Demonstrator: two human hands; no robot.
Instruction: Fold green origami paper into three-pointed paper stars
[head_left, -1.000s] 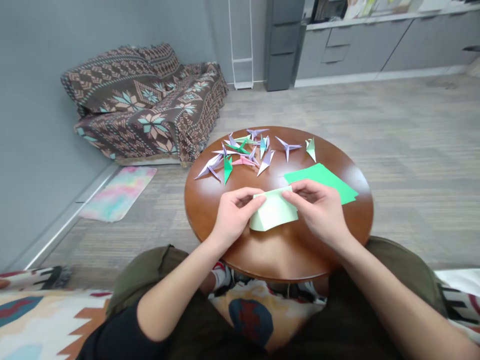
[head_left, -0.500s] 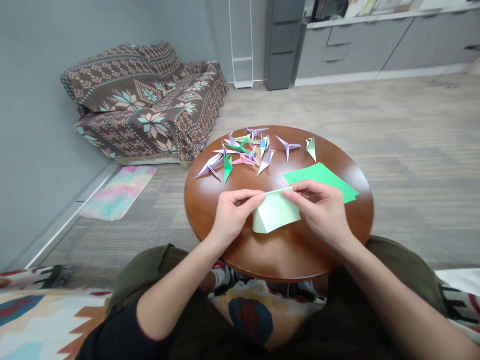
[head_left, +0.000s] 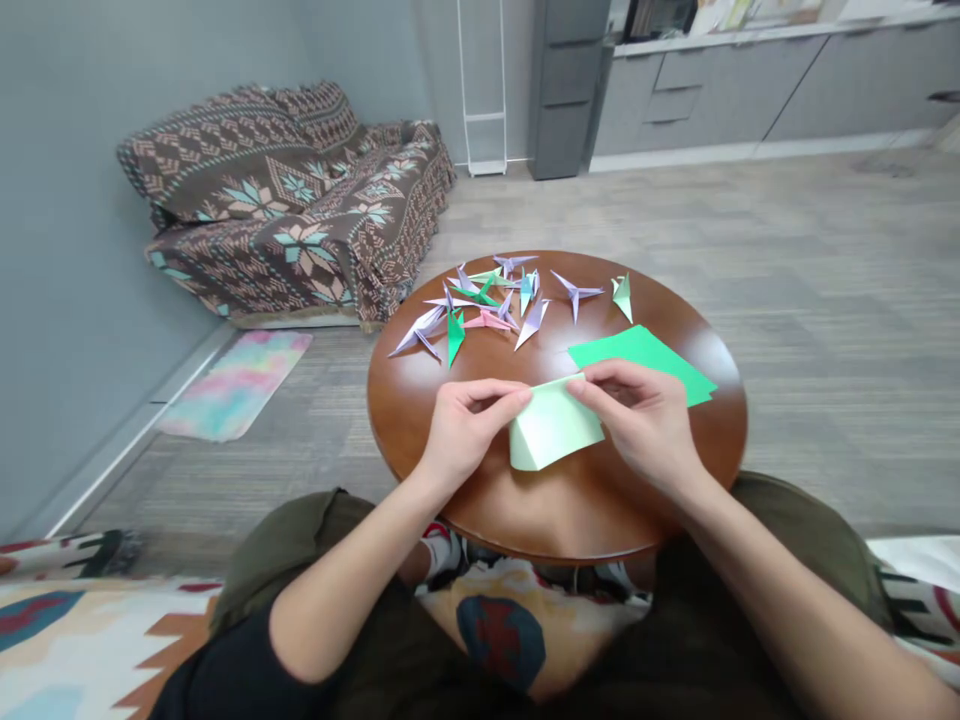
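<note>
A pale green sheet of paper (head_left: 556, 428), creased and partly folded, is held up over the brown round table (head_left: 420, 420). My left hand (head_left: 476, 420) pinches its upper left corner between thumb and fingers. At the upper right corner, my right hand (head_left: 637, 410) grips the paper the same way. The lower edge hangs free toward me, with a fold line near its left side. Just beyond my right hand lie bright green sheets of paper (head_left: 637, 350), stacked slightly askew.
Several folded paper cranes (head_left: 487, 300) in purple, green and pink cluster at the table's far left. A purple crane (head_left: 576, 293) and a light green crane (head_left: 622, 297) stand apart at the far side. A covered sofa (head_left: 300, 210) is beyond, on the left.
The paper's loose lower edge has shifted very slightly to the right. Both hands keep their pinch in nearly the same place.
</note>
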